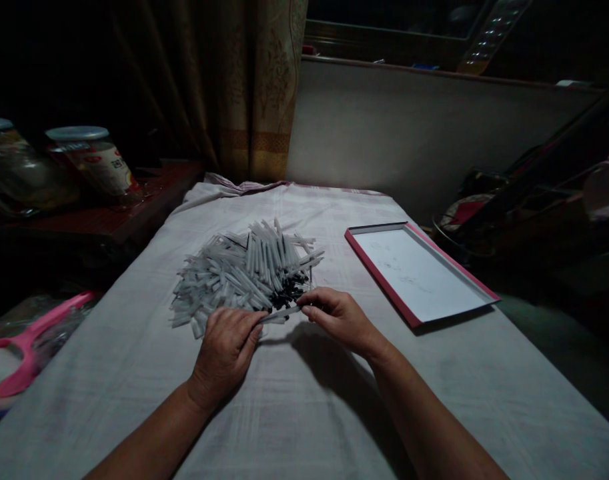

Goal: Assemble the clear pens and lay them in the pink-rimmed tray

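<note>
A heap of slim translucent plastic tubes [219, 273], many with black tips [289, 291], lies on the cloth-covered table [294, 413]. At the heap's near edge, my left hand [229, 343] is closed around one or two such tubes [277, 315], which stick out to the right between thumb and fingers. My right hand [337, 317] pinches the right end of one of these tubes, so both hands meet on it. What exactly lies under the left palm is hidden. Right of my right hand rests a shallow red-edged box lid [381, 281] with a white inside.
On a dark red side table [149, 207] at the left stand lidded jars [91, 160]. A pink handle [29, 343] shows low at the left. Behind the table are a patterned curtain [234, 80] and a pale wall [374, 127]. Dark clutter fills the right side.
</note>
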{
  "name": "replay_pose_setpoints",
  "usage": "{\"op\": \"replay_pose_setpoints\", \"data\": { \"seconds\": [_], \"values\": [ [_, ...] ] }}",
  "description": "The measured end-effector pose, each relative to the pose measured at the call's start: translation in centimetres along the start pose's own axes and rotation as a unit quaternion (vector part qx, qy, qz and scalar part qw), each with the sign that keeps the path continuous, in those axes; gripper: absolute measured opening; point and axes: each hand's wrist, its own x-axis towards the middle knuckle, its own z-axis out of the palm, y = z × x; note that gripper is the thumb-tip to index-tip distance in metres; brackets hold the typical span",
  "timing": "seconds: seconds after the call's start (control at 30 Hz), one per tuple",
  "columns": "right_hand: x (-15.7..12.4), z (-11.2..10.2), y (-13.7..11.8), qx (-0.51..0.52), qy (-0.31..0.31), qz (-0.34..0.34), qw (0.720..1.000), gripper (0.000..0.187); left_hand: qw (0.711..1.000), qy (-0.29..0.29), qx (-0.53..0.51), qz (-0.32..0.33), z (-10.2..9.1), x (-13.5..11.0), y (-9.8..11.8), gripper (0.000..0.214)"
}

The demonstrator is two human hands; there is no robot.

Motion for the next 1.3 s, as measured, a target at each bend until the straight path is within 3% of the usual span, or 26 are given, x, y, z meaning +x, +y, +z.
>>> {"op": "replay_pose_setpoints", "data": {
  "seconds": [0.1,0.2,0.3,0.43,0.53,0.67,0.77,1.3],
  "values": [
    [0.02,0.21,0.15,-0.052,-0.001,-0.004,0.999,0.015,1.000,0.004,-0.001,0.009,-0.05,0.00,0.02,0.023],
    [-0.01,0.49,0.37,-0.126,-0.013,0.013,0.992,0.031,1.000,0.002,0.001,0.017,-0.14,0.01,0.05,0.022],
    [-0.13,0.54,0.45,-0.128,-0.033,0.035,0.991,0.042,1.000,0.005,0.001,0.015,-0.19,0.04,0.10,0.021],
    [-0.33,0.16,0.30,-0.062,-0.039,0.028,0.997,0.018,1.000,0.007,-0.007,0.011,-0.22,0.09,0.14,0.020],
    [-0.35,0.02,0.33,-0.023,-0.049,0.027,0.998,0.014,1.000,0.004,-0.007,0.014,-0.24,0.09,0.11,0.019],
    [-0.34,0.08,0.57,-0.050,-0.048,0.039,0.997,0.022,1.000,0.000,-0.005,0.022,-0.27,0.09,0.07,0.019],
    [-0.40,0.02,0.66,-0.036,-0.056,0.030,0.997,0.013,1.000,0.003,-0.003,0.021,-0.25,0.11,0.05,0.019],
    [-0.50,-0.16,0.41,-0.070,-0.076,0.026,0.994,0.017,1.000,-0.007,-0.015,0.020,-0.02,-0.17,-0.06,0.019]
  ]
}}
